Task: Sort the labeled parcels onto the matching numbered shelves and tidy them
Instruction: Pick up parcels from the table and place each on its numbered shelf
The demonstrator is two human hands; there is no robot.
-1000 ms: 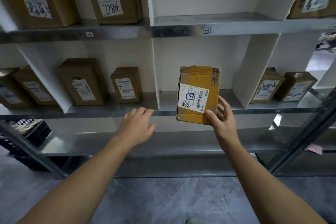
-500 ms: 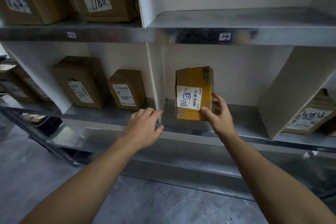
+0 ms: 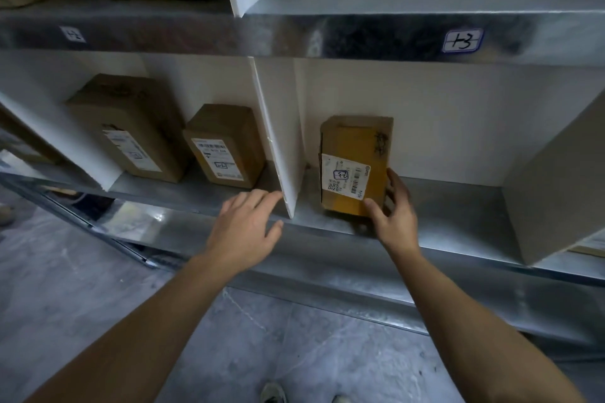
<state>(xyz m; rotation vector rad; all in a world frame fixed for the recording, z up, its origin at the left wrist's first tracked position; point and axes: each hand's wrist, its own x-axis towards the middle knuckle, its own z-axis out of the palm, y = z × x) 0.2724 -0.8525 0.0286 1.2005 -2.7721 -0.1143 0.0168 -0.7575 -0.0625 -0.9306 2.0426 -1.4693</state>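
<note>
Fingers, left hand: spread and relaxed, nothing held; tips are placed just beside the front edge of the white divider, probably as a brace.
Left bay: a taller brown box and a smaller brown box are stood upright, labels forward, beyond and left of those fingers.
Fingers, right hand: curled round the lower right corner of the parcel, thumb on its face.
Parcel: apparently set upright on the shelf, label turned outward for reading, just right of the divider.
Right bay: only this parcel is seen inside, beneath the tag marked 1-3.

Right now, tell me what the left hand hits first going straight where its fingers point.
Probably the white divider, at its front edge; the left hand is almost touching it, though depth is unclear.
</note>
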